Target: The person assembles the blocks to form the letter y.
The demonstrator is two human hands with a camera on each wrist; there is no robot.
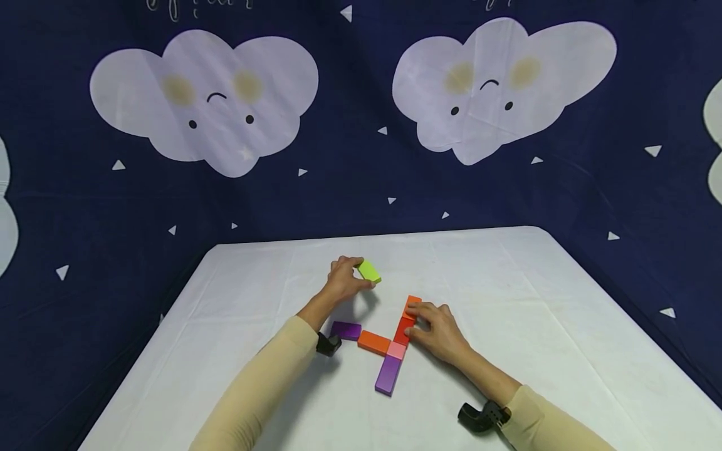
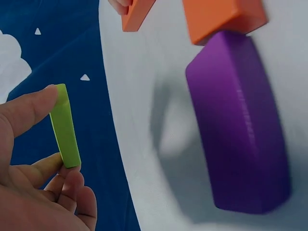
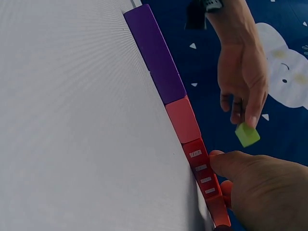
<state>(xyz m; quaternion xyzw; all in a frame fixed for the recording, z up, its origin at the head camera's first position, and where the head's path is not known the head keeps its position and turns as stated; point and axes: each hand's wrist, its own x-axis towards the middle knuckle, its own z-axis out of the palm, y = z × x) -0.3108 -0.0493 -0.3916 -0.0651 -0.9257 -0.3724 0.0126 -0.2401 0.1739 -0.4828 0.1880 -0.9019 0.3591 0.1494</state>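
Observation:
My left hand (image 1: 345, 282) pinches a lime-green block (image 1: 369, 271) between thumb and fingers, raised over the table's far part. In the left wrist view the block (image 2: 66, 127) shows its narrow side. My right hand (image 1: 439, 332) touches a row of blocks, thumb at the red block (image 1: 403, 331) and a finger on the orange block (image 1: 413, 305) at its far end. Nearer along this row come a pink block (image 1: 397, 351) and a long purple block (image 1: 388, 376). In the right wrist view pale stripes mark the red block (image 3: 202, 168).
Another orange block (image 1: 374, 342) branches left from the pink one, its other end meeting a second purple block (image 1: 346, 331), close under the left wrist. A white-covered table (image 1: 507, 269) carries everything; a dark blue cloth (image 1: 350, 207) with clouds hangs behind it.

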